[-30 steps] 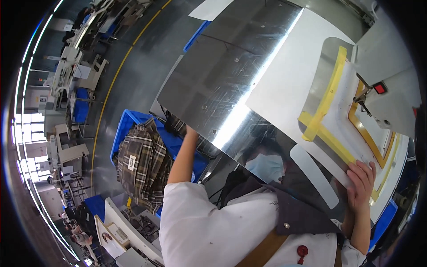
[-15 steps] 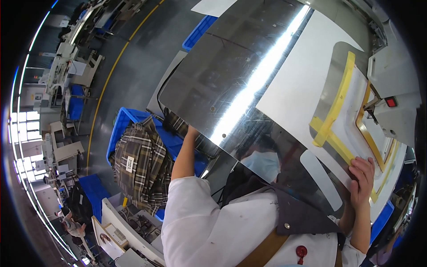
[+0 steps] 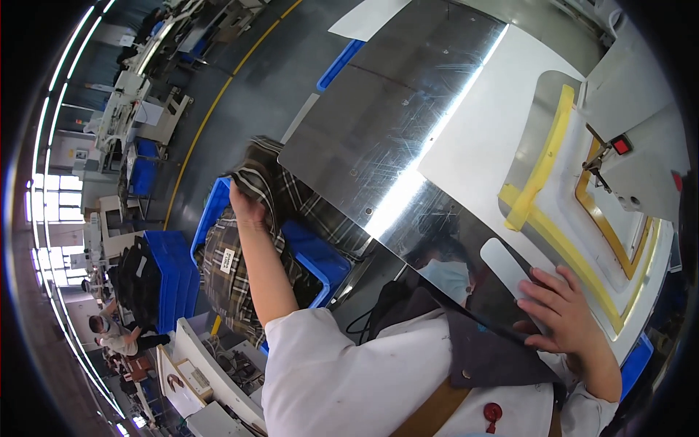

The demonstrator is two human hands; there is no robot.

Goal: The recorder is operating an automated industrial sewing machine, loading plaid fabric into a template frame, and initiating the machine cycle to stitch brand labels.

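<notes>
My left hand reaches out over the blue bin at the left, its fingers closed on a dark plaid cloth. That cloth hangs over the bin and runs down beside the metal tabletop's edge. More plaid fabric pieces, with a white label on top, lie heaped in the bin. At the right, my right hand has its fingers spread over a rounded white strip on the tabletop, and nothing shows in its grasp. Close by it is a clear template with yellow tape.
The shiny metal tabletop fills the middle, with a white sheet on it. A sewing machine head stands at the right. The blue bin is at the left edge, with stacked blue bins beyond. A person is far left.
My left hand has come out from beside the tabletop's edge and moved left, raising plaid cloth over the bin. My right hand has slid left off the template's edge and spread its fingers.
</notes>
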